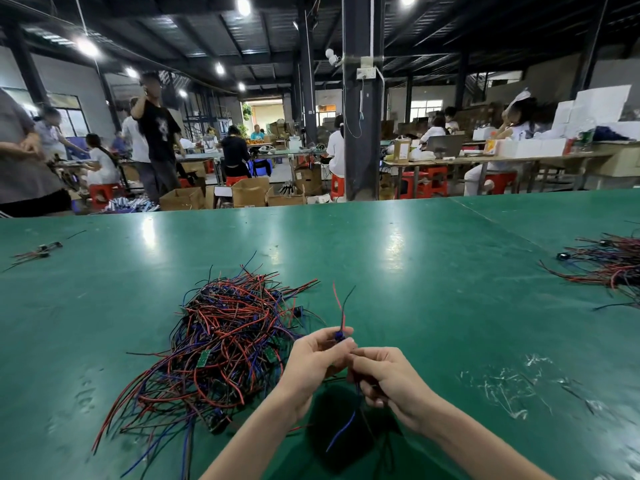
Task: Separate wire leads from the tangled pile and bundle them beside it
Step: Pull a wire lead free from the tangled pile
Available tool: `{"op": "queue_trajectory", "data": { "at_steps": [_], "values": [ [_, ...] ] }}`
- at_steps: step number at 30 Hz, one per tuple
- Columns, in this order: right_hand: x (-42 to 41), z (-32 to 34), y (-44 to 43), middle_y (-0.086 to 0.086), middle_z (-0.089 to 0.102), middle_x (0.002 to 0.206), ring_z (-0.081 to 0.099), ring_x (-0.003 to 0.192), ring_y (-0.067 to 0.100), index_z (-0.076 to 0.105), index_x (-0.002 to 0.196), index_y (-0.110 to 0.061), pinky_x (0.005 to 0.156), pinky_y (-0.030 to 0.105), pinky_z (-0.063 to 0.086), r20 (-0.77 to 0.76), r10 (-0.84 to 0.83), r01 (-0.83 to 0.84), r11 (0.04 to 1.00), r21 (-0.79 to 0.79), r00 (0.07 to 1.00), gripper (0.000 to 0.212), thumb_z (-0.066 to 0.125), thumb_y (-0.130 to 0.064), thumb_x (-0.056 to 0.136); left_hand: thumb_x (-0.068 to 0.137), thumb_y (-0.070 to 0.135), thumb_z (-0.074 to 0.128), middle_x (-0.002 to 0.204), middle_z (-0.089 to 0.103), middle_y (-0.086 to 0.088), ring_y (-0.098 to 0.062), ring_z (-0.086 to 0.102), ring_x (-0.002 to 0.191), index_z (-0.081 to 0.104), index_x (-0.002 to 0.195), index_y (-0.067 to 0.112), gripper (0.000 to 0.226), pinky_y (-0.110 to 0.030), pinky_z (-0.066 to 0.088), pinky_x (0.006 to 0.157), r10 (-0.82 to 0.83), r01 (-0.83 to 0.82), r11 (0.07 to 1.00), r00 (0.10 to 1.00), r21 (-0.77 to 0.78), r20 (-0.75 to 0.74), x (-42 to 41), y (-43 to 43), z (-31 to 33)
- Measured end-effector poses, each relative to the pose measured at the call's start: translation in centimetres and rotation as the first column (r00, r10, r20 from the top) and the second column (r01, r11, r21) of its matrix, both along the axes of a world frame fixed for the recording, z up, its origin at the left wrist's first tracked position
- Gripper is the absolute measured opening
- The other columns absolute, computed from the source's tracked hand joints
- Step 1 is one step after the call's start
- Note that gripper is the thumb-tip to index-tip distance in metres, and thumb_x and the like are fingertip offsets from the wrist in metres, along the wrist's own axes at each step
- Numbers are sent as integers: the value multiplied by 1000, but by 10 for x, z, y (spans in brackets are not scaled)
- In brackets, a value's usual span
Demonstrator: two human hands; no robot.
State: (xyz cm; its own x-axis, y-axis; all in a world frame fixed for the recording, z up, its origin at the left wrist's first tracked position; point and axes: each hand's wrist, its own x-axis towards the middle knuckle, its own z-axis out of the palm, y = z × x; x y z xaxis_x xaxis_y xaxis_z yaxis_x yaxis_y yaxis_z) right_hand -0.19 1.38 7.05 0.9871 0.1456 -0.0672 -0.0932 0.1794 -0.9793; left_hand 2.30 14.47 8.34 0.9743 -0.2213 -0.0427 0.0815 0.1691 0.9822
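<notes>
Left grip (313,355) pinches one wire lead (341,306) just right of the tangled pile (225,341), above the green surface (450,289); right grip (388,375) is curled round its hanging strands. Best to draw the strands straight and even, away from the pile, before laying the lead beside it.

Person, head view. Left hand (311,358) and right hand (388,375): both bare, with slim fingers. Fingernails (349,339) are cut short, with a plain finish on the few that can be made out. Left forearm (249,441) and right forearm (478,448): bare all the way to the bottom edge, with slender wrists.
</notes>
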Motion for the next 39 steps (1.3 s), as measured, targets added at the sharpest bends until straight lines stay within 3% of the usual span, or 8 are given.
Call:
{"op": "queue_trajectory", "data": {
  "at_steps": [6, 11, 18, 21, 24, 27, 35, 39],
  "values": [
    [0, -1, 1, 11, 46, 59, 34, 32, 6, 64, 82, 2, 30, 16, 25, 7, -2, 2, 999, -36, 1000, 14, 56, -4, 92, 84, -1, 65, 79, 61, -12, -16, 57, 70, 65, 110, 3, 26, -22, 48, 71, -17, 2, 993, 991, 115, 130, 3, 4, -3],
    [0, -4, 2, 20, 46, 69, 31, 32, 7, 62, 74, 2, 31, 16, 23, 3, -80, 80, 995, -59, 997, 21, 54, -1, 93, 82, -9, 63, 86, 67, -14, -16, 63, 73, 65, 110, 7, 33, -24, 54, 74, -124, 119, 989, 991, 84, 53, 6, 10, -1],
    [-2, -1, 2, 9, 59, 58, 38, 33, 6, 65, 68, -1, 30, 16, 27, 6, -76, 77, 996, -42, 997, 19, 63, -3, 86, 80, -7, 67, 79, 55, -18, -19, 58, 65, 67, 100, 9, 26, -26, 53, 68, 3, -6, 999, 996, 35, 94, 6, 11, 1],
    [-4, 0, 4, 7, 61, 58, 41, 35, 6, 65, 73, -1, 31, 16, 29, 5, -29, 30, 994, -102, 1000, 13, 63, -1, 86, 80, -9, 65, 76, 57, -15, -21, 60, 67, 67, 98, 9, 25, -33, 55, 74, 65, -64, 998, 995, -20, 81, 8, 12, 3],
    [-8, 0, 7, 3, 62, 56, 42, 34, 6, 65, 77, -2, 30, 16, 30, -9, 23, -24, 987, -160, 1000, 9, 65, -2, 86, 80, -9, 65, 65, 62, -4, -17, 63, 62, 65, 98, 7, 23, -29, 56, 66, 157, -151, 986, 984, -67, 82, 15, 20, 8],
    [-12, -1, 11, 4, 67, 61, 43, 34, 6, 65, 82, -1, 31, 16, 31, -13, 78, -79, 976, -204, 997, 5, 65, -3, 87, 80, -9, 64, 65, 65, -2, -20, 62, 65, 64, 99, 6, 25, -31, 53, 70, 227, -219, 970, 971, -107, 78, 23, 30, 11],
    [-17, 0, 14, -2, 68, 63, 42, 35, 4, 63, 85, -9, 31, 16, 30, 23, 185, -163, 912, -378, 983, 7, 60, -5, 90, 81, -12, 61, 69, 67, -9, -20, 65, 61, 63, 101, 2, 25, -31, 58, 70, 273, -263, 946, 962, -190, 26, 29, 40, 12],
    [-17, 0, 13, 1, 61, 53, 35, 30, 6, 59, 79, -6, 28, 15, 22, -82, 148, -167, 929, -329, 986, 14, 57, -8, 92, 83, -14, 57, 73, 64, -11, -19, 65, 59, 60, 100, -1, 22, -31, 60, 62, 231, -226, 941, 973, -253, -10, 26, 38, 15]
  ]
}}
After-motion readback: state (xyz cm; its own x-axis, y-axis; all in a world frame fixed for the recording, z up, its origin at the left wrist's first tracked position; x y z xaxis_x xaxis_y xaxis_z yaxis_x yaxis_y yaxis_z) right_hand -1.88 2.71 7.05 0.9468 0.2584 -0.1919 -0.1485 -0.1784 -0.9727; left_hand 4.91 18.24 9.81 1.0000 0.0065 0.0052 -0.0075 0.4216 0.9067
